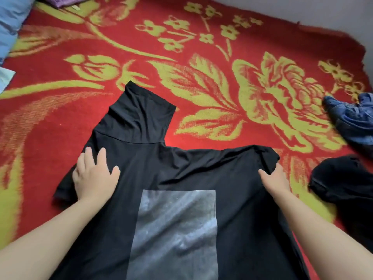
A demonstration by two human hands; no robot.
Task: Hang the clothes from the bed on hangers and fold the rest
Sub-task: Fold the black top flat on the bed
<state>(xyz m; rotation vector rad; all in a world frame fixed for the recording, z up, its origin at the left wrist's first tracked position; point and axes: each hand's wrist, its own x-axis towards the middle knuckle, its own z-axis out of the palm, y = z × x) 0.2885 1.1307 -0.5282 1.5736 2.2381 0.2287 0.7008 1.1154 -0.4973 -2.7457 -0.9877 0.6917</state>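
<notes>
We see a black T-shirt (181, 174) spread flat on the near part of the bed, its cloth thin, matt and softly creased. One short sleeve (139, 116) sticks out away from us like a blunt tab with a straight hem. A tall grey rectangle (175, 229) is printed on the middle of the shirt. Its picture is hazy, with pale streaks, and we cannot make out what it shows.

The left hand (94, 178) lies palm down on the shirt by the shoulder seam, with its fingers (102, 158) straight and spread wide, pressing the cloth flat. The right hand (276, 178) is at the opposite shoulder, where the fabric bunches into a rumpled fold. The thumb (264, 173) lies on top and the other fingers are tucked under the fold, so it pinches the cloth.

Under the shirt is a fuzzy woven blanket (201, 57), red with large yellow-green flowers and leaves, its far edge ragged against a plain grey wall (302, 9). At the right edge a crumpled blue denim garment (351, 120) lies on the blanket. Below it a heap of black cloth (343, 182) sits just beside the shirt's right side. At the upper left we find smooth light blue fabric (10, 23) and a corner of purple cloth (62, 1)
</notes>
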